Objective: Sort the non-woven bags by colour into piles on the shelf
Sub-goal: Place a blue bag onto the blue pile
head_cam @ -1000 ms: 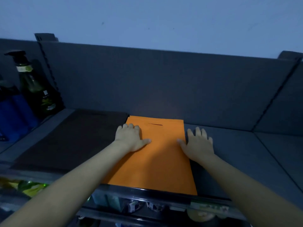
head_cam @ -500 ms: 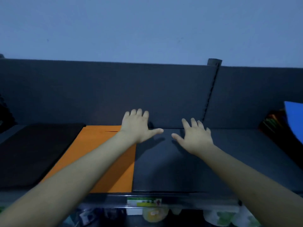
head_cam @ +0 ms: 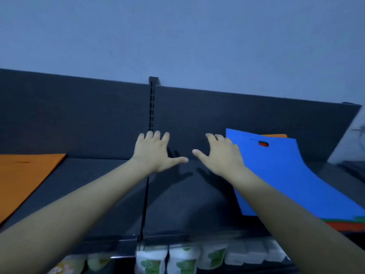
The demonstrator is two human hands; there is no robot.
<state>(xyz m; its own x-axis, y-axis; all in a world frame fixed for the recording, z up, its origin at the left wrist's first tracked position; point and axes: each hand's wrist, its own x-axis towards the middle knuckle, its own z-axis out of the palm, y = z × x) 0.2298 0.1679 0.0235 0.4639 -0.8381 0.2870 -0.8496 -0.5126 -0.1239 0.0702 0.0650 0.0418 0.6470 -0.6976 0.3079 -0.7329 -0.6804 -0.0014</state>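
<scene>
Both hands have swung right along the shelf (head_cam: 102,186), leaving the orange bag (head_cam: 25,178) at far left: the left hand (head_cam: 153,153) hovers spread and empty, the right hand (head_cam: 219,155) likewise, just beside the blue bag (head_cam: 286,175) topping the mixed stack (head_cam: 353,224) at right. That sheet looks light and limp, curling up the back panel (head_cam: 79,115), so a pinch at its left edge or handle cut-out (head_cam: 263,143) should peel off one layer. The right forearm (head_cam: 296,224) hides the stack's front; only green and orange slivers show beneath.

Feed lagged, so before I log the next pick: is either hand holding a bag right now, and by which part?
Nothing is held. The left hand and right hand are both spread open; the blue bag lies ungripped.
</scene>
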